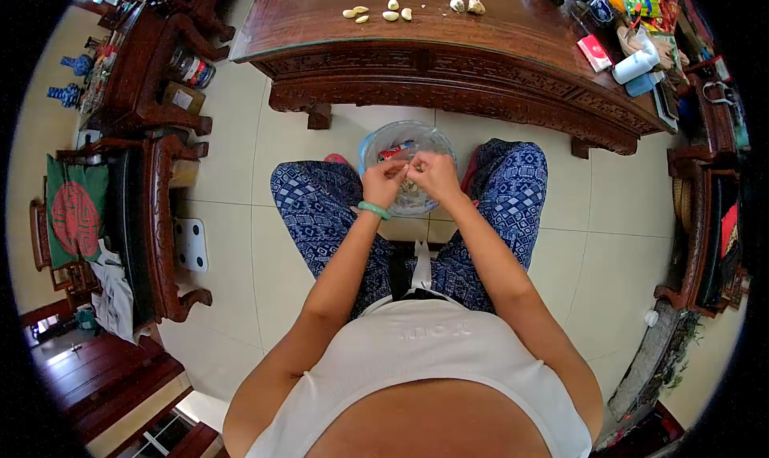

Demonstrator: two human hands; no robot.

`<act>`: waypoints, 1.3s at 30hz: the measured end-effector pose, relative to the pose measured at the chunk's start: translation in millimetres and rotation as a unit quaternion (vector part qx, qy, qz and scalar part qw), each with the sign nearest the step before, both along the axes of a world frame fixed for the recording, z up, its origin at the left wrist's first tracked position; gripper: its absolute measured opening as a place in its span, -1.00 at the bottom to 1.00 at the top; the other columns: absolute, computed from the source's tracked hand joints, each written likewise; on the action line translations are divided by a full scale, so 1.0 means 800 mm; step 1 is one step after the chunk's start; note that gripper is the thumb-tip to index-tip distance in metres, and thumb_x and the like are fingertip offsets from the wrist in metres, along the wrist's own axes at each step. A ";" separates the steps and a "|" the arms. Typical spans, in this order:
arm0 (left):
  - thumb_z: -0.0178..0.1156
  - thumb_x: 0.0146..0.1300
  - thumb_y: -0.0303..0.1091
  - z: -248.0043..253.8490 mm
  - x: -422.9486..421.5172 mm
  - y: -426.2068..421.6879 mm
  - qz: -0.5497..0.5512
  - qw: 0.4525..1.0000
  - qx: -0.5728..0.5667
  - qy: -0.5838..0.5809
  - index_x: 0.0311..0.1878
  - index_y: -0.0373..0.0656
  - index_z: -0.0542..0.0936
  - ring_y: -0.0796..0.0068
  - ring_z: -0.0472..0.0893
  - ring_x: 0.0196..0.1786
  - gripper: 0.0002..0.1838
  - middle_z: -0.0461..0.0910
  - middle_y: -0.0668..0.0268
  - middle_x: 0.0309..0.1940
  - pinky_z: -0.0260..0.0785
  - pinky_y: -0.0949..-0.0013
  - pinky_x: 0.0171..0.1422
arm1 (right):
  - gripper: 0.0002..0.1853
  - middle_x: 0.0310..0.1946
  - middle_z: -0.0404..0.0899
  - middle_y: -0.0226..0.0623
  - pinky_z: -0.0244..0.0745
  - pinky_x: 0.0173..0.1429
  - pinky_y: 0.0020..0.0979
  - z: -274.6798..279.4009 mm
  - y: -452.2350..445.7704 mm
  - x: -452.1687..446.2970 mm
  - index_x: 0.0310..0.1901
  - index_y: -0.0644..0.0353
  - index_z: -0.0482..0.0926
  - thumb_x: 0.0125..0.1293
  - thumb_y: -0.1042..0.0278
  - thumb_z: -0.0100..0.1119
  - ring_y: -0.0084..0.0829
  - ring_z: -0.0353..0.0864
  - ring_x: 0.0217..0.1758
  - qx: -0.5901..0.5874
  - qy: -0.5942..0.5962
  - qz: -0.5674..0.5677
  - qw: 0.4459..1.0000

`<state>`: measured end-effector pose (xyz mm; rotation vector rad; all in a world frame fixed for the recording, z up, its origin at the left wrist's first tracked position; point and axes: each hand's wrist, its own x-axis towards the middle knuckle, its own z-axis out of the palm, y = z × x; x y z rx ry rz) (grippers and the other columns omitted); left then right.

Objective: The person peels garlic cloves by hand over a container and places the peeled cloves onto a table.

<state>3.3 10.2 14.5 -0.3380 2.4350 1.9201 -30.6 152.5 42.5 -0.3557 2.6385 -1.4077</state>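
Note:
Both hands meet over a clear-lined waste bin [370,149] that stands on the floor between my knees. My left hand [384,182], with a green bangle at the wrist, has its fingers pinched together near a small pale piece, probably garlic. The fingertips of my right hand [433,177] close on the same spot; the piece is mostly hidden. Inside the bin are a red wrapper [396,150] and pale scraps. On the dark wooden table, several peeled garlic cloves [390,16] lie near two unpeeled pieces [476,7].
The carved table's front edge [448,48] runs just beyond the bin. At its right end are a white bottle [636,66], a red-and-white packet [594,53] and snack bags [643,0]. Carved chairs flank both sides; a white scale [191,245] lies on the left floor.

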 end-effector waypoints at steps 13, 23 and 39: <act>0.16 0.14 -0.50 -0.031 -0.005 -0.003 0.140 0.914 0.373 -0.075 -0.20 -0.27 0.56 0.59 0.52 -0.32 -0.84 0.56 0.34 -0.32 0.39 0.59 -0.24 | -0.88 -0.84 0.21 -0.45 0.10 -0.62 -0.50 -0.010 -0.006 0.010 -0.56 0.23 0.51 -0.15 0.41 0.24 -0.65 0.15 -0.74 -0.083 0.016 -0.094 0.992; 0.13 0.18 -0.53 -0.037 -0.003 -0.006 0.125 0.919 0.368 -0.062 -0.06 -0.28 0.53 0.55 0.54 -0.28 -0.76 0.56 0.29 -0.25 0.43 0.54 -0.21 | -0.86 -0.78 0.38 -0.28 0.26 -0.57 -0.42 -0.032 0.000 0.008 -0.41 0.19 0.62 -0.01 0.35 0.24 -0.45 0.33 -0.74 -0.057 -0.013 -0.092 0.994; 0.15 0.14 -0.56 -0.032 -0.005 -0.004 0.049 0.970 0.239 -0.010 -0.12 -0.30 0.57 0.51 0.56 -0.21 -0.78 0.59 0.26 -0.21 0.46 0.47 -0.09 | -0.84 -0.74 0.36 -0.41 0.20 -0.55 -0.48 -0.047 -0.003 0.004 -0.37 0.22 0.54 0.09 0.31 0.19 -0.59 0.28 -0.68 -0.160 -0.087 -0.016 0.983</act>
